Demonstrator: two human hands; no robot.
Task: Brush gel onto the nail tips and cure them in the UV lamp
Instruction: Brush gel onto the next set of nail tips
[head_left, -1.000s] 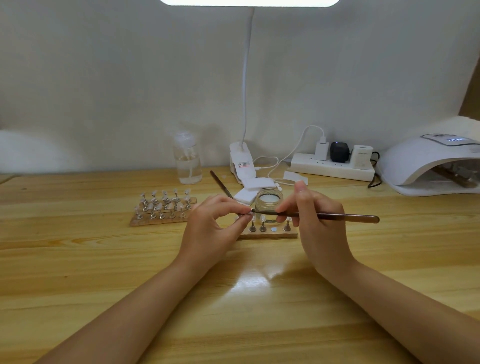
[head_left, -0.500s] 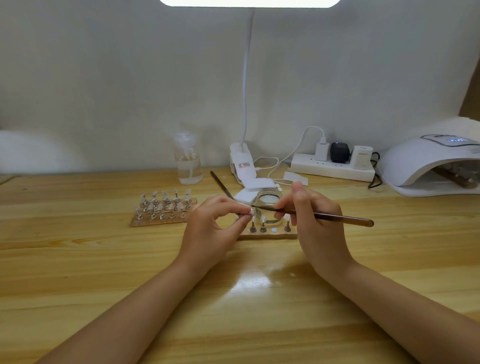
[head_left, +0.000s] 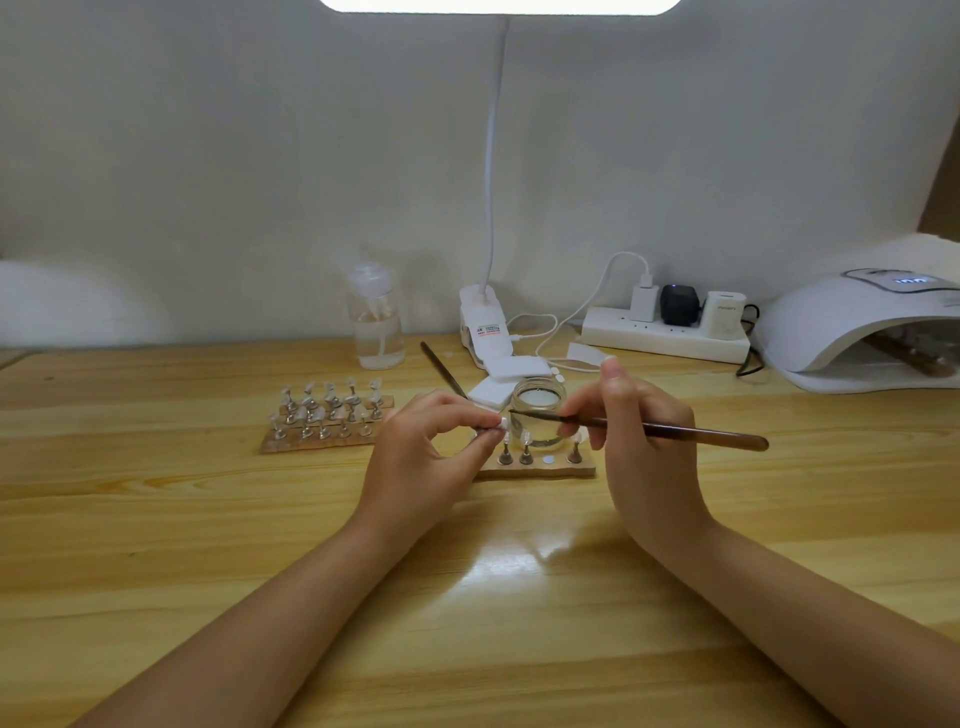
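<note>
My left hand (head_left: 431, 452) pinches a small nail tip on its metal stand (head_left: 496, 425) between thumb and forefinger. In my right hand (head_left: 639, 441) a brown-handled brush (head_left: 691, 433) lies almost level, its bristle end just right of the nail tip and in front of the glass gel jar (head_left: 538, 413). Below the jar sits a wooden holder (head_left: 540, 470) with three nail-tip stands. A second wooden holder (head_left: 327, 423) at the left carries several stands with tips. The white UV lamp (head_left: 852, 332) stands at the far right, with a wooden strip partly visible inside it.
A clear spray bottle (head_left: 375, 322), a clip-on desk lamp base (head_left: 483, 327) and a power strip (head_left: 667, 340) with plugs line the back wall. A second brush (head_left: 441, 375) and white pads (head_left: 511, 376) lie behind the jar on the wooden table (head_left: 156, 545).
My right hand has tilted the brush, lifting its tip slightly and drawing it a little rightward from the nail tip. My left hand has held still.
</note>
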